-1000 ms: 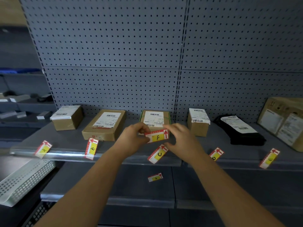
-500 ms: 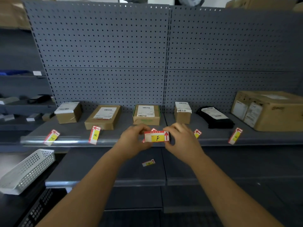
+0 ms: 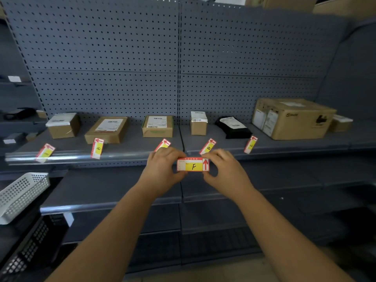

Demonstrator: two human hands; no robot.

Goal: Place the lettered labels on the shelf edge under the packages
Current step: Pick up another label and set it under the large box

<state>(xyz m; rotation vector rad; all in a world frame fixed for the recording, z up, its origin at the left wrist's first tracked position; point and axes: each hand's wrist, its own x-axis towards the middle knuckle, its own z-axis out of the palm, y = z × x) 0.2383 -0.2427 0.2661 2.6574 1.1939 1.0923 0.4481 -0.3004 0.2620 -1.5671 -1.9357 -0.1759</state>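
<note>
I hold a red-and-yellow label marked F (image 3: 192, 164) flat between both hands in front of the shelf edge (image 3: 122, 156). My left hand (image 3: 162, 169) pinches its left end and my right hand (image 3: 223, 169) pinches its right end. Several lettered labels lean on the shelf edge: one at far left (image 3: 45, 152), B (image 3: 97, 148), one partly hidden behind my left hand (image 3: 162, 144), D (image 3: 208, 146) and E (image 3: 250, 144). Above them sit several cardboard packages (image 3: 106, 129), a black bag (image 3: 233, 127) and a large box (image 3: 291, 118) at the right.
A white perforated basket (image 3: 20, 195) sits at the lower left. A grey pegboard wall (image 3: 179, 58) backs the shelf. A lower shelf (image 3: 101, 192) runs beneath my hands. A small box (image 3: 340, 123) stands right of the large box.
The view has pulled back and shifted right, bringing the large box fully into sight. My hands with the F label stay together, now lower, in front of the shelf edge.
</note>
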